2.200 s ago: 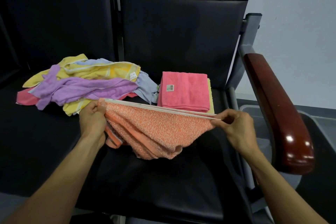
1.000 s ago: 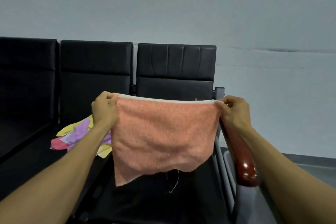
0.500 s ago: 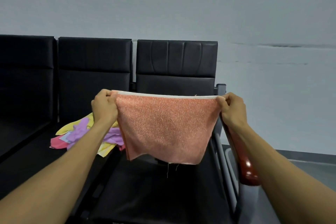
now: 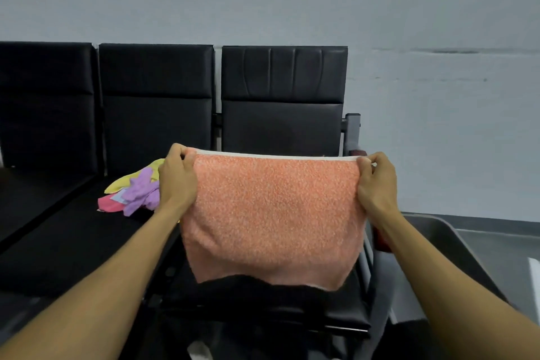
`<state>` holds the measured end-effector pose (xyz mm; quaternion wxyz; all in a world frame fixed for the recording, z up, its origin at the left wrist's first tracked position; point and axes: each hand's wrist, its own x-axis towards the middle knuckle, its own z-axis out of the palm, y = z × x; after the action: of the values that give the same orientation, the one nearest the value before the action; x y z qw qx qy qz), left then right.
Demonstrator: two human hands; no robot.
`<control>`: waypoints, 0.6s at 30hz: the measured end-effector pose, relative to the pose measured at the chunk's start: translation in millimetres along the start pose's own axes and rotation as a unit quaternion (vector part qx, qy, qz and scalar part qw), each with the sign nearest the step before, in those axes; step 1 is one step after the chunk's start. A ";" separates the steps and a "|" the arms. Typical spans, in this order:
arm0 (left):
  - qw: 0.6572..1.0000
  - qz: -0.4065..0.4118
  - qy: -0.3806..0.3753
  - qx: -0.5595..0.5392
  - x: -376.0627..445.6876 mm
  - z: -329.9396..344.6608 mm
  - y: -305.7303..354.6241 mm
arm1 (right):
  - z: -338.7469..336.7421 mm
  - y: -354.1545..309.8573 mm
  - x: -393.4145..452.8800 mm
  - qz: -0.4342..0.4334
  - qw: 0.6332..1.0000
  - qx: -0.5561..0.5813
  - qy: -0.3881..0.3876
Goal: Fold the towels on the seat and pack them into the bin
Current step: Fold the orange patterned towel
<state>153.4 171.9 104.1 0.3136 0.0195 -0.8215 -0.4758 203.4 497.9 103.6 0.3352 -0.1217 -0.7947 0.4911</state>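
Above the right-hand black padded seat (image 4: 263, 298), a nubby orange terry towel (image 4: 273, 213) hangs as a flat sheet, white-hemmed along its top. Left hand (image 4: 176, 181) and right hand (image 4: 377, 184) each pinch an upper corner. Crumpled yellow, purple and pink towels (image 4: 133, 190) lie far left; a grey bin (image 4: 438, 240) sits right.
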 end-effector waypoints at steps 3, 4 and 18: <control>1.000 -0.021 -0.007 -0.003 -6.2 12.3 -22.8 | 10.1 17.8 -7.6 0.017 1.000 -0.009 -0.002; 0.999 -0.030 -0.012 -0.001 -8.2 18.4 -31.9 | 14.9 26.1 -9.0 0.026 1.000 -0.012 -0.003; 0.988 -0.119 -0.023 0.099 -25.8 118.0 -155.4 | 111.9 167.7 -3.7 0.095 0.992 -0.071 -0.046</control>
<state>69.8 186.3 -73.5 0.2325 0.1370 -0.8632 -0.4266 110.4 499.5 -75.3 0.2406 -0.1970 -0.8272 0.4680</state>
